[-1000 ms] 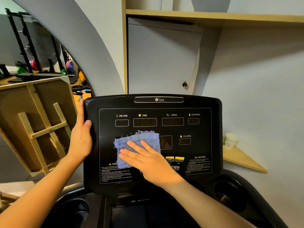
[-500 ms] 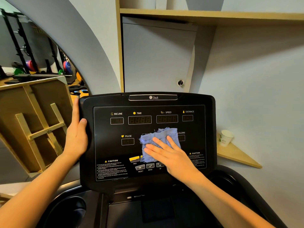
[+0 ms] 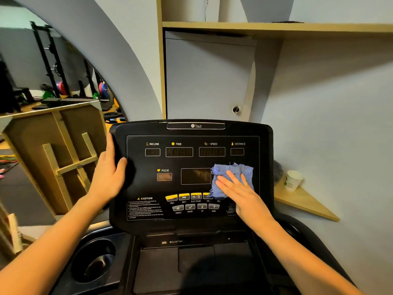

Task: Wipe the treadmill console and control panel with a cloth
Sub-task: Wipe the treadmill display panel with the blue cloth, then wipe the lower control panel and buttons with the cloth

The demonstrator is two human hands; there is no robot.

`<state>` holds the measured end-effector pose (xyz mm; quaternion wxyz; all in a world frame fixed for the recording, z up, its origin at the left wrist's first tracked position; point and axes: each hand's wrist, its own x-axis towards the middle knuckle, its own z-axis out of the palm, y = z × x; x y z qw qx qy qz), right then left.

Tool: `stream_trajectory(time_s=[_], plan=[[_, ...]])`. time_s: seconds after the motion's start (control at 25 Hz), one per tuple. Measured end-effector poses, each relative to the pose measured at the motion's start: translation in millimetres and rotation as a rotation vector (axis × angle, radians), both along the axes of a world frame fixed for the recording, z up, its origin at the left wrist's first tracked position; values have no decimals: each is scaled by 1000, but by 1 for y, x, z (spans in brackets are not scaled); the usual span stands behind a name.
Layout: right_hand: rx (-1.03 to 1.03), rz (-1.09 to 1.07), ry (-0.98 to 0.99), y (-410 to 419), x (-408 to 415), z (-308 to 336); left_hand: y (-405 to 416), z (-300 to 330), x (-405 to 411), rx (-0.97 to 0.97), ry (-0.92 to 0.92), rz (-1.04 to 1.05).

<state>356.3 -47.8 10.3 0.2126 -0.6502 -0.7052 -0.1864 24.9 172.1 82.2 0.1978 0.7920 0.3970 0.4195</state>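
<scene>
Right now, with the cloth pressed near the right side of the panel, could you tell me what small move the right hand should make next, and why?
Probably slide the cloth up toward the SPEED and DISTANCE windows. The right hand holds it flat beside the panel's right edge, so the top row looks like the nearest part to wipe. The left hand braces the console at its left edge.
</scene>
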Motion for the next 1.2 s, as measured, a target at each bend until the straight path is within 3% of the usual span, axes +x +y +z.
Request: stream_trajectory(time_s=[0.36,0.64,1.0,1.2], plan=[[90,107,223,-20,-8,27,-67,-17,-29,-48,282,104],[75,74,376,-78,-25,20,-152,-55,-77,-77,600,-173],[-42,-41,477,-191,-91,-42,-229,-130,-124,-86,650,-320],[-262,-127,471,-244,-120,-60,-251,-138,-134,-69,606,-319]])
